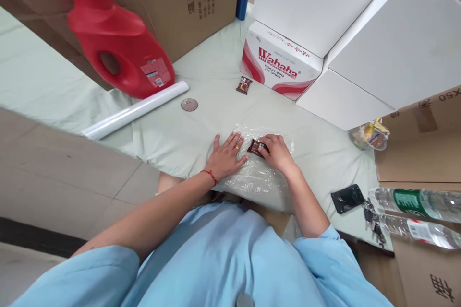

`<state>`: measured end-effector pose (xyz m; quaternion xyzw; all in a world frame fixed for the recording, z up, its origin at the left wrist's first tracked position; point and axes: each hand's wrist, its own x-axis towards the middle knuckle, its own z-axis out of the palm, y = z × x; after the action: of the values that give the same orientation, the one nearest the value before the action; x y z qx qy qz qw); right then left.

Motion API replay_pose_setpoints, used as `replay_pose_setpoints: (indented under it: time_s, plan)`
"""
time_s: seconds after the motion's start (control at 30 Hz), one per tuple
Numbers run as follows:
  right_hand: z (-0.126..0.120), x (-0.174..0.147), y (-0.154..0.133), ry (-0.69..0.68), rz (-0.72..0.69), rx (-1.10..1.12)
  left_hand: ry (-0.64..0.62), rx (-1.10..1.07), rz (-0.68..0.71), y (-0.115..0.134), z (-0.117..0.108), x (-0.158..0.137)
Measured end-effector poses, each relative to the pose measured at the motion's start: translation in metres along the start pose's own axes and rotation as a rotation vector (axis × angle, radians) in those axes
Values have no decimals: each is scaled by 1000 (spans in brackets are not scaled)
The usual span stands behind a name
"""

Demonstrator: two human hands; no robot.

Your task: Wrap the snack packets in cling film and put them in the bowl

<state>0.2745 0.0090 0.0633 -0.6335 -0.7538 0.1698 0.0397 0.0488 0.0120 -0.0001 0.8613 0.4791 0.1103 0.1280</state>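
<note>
A sheet of clear plastic film [264,177] lies wrinkled on the cloth-covered table in front of me. My left hand [226,156] rests flat on the film's left side, fingers spread, with a ring and a red string bracelet. Over the middle of the sheet, my right hand [276,152] grips a small brown wrapped snack [255,147] by its right end, thumb in front. The fingers cover part of that wrapper. A second brown wrapped snack [244,85] lies farther back on the cloth, apart from both hands.
A round disc [189,104] and a white roll [137,111] lie left, beside a red jug [122,43]. A Wahaha carton [281,60] and white boxes [356,33] stand behind. To the right are a snack tub [369,136], a phone [347,198], keys [374,220] and water bottles [418,201].
</note>
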Motion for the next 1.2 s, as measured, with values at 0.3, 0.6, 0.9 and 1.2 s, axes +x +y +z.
replay_pose_setpoints:
  time_s: [0.3,0.6,0.9,1.2]
  plan:
    - [18,-12,7,54,59,-16,2,-52,2,-2,3,1]
    - [4,-21,25,28,98,-26,-3,-60,-4,-1,1,1]
    - [9,-16,11,-43,-48,15,13,-55,4,-3,4,1]
    - [24,-23,19,-42,-22,60,18,-29,6,-3,3,0]
